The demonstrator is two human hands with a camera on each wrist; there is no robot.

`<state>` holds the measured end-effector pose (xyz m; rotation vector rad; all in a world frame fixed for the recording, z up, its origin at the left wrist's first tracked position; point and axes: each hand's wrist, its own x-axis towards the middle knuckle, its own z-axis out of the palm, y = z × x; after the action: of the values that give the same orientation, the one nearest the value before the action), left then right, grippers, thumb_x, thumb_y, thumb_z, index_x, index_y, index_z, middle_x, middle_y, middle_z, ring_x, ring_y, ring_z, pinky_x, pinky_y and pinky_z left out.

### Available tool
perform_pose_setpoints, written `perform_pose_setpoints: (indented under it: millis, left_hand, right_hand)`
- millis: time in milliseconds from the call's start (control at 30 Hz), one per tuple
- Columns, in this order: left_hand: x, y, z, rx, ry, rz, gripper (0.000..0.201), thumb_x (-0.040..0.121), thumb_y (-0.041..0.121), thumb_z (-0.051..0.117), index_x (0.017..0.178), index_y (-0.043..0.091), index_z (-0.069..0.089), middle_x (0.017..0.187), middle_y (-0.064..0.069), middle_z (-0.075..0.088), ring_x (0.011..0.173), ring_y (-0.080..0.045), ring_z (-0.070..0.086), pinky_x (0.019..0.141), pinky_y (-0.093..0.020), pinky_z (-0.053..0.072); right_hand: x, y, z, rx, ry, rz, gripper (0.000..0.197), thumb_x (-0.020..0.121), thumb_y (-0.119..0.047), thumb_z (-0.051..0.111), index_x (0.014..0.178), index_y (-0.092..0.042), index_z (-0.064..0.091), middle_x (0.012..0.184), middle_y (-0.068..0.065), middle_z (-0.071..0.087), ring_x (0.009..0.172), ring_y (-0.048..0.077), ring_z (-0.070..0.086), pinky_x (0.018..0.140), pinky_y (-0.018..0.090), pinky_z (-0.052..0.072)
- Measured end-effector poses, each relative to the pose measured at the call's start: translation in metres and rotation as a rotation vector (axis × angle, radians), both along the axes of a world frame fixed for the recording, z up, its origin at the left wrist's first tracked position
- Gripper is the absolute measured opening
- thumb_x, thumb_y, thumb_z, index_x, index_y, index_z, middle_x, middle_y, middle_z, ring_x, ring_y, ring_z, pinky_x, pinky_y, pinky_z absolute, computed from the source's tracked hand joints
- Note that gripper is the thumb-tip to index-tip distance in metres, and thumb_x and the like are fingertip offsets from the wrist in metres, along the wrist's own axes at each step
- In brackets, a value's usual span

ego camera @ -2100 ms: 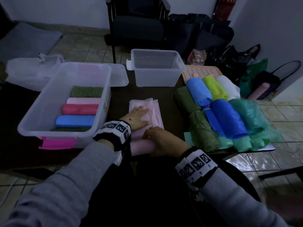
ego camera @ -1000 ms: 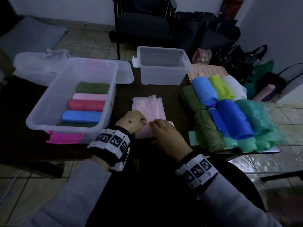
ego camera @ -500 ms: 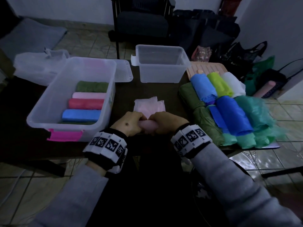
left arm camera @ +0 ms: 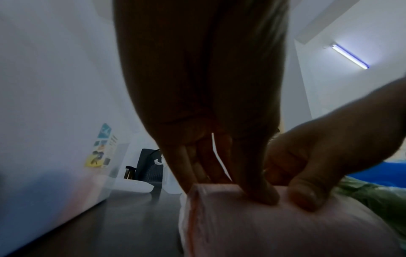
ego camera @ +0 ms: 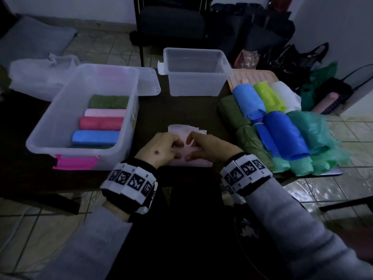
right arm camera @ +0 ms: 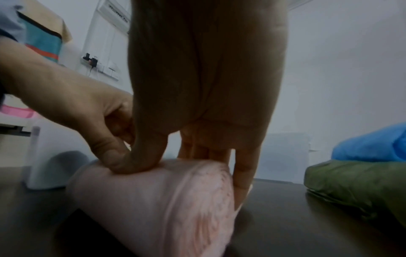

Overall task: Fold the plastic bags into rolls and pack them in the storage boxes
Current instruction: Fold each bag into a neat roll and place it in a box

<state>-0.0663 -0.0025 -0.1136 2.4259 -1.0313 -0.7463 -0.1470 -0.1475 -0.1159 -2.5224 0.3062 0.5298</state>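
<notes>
Both hands, left [ego camera: 159,149] and right [ego camera: 210,146], curl their fingers around a soft, crinkled pink plastic roll [ego camera: 191,161] at frame centre on the dark surface [ego camera: 153,116], beside a translucent storage box [ego camera: 60,122].

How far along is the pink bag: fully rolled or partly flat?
Partly rolled. The pink bag forms a thick roll under the left hand and right hand; a flat tail shows beyond their fingers.

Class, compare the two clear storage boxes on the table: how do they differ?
The left box is larger and long; the far box is smaller and squarer. The left box holds rolled bags in a row; the far box looks empty. The left box has a pink latch; none shows on the far box. Both are clear plastic, without lids on.
</notes>
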Motion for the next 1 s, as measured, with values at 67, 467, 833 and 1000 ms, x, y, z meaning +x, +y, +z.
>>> perform_pose_setpoints:
  millis: [67,467,833,1000]
  left_hand:
    - [0.001,0.001,0.000,0.011,0.026,-0.018,0.043,0.084,0.018,0.067,0.126,0.021,0.056,0.128,-0.003,0.057,0.111,-0.014,0.056,0.087,-0.024,0.045]
    - [0.015,-0.001,-0.004,0.032,0.078,-0.036,0.045,0.082,0.020,0.070,0.125,0.022,0.059,0.126,-0.004,0.059,0.108,-0.017,0.059,0.090,-0.028,0.049]
    - [0.014,-0.003,-0.005,-0.059,-0.054,-0.008,0.024,0.084,0.011,0.063,0.104,0.024,0.062,0.100,0.004,0.059,0.099,-0.014,0.060,0.084,-0.027,0.046]
    - [0.016,0.004,0.003,-0.013,0.067,-0.066,0.038,0.078,0.016,0.073,0.115,0.019,0.065,0.116,-0.001,0.062,0.109,-0.016,0.056,0.093,-0.030,0.046]
  right_hand:
    - [0.004,0.002,0.001,-0.078,0.038,0.020,0.046,0.085,-0.036,0.065,0.125,-0.016,0.051,0.126,0.012,0.047,0.112,0.024,0.048,0.085,0.028,0.040]
    - [-0.029,0.039,-0.016,-0.312,-0.292,0.056,0.063,0.083,-0.029,0.067,0.137,-0.013,0.038,0.135,0.007,0.043,0.122,0.022,0.042,0.099,0.029,0.032]
    - [0.006,0.011,-0.003,-0.172,-0.068,0.024,0.044,0.089,-0.019,0.057,0.132,-0.017,0.049,0.131,0.011,0.050,0.120,0.025,0.048,0.101,0.034,0.039]
    - [0.001,0.007,0.007,-0.063,0.065,0.069,0.040,0.093,-0.026,0.055,0.130,-0.013,0.051,0.124,0.011,0.056,0.110,0.023,0.053,0.086,0.025,0.037]
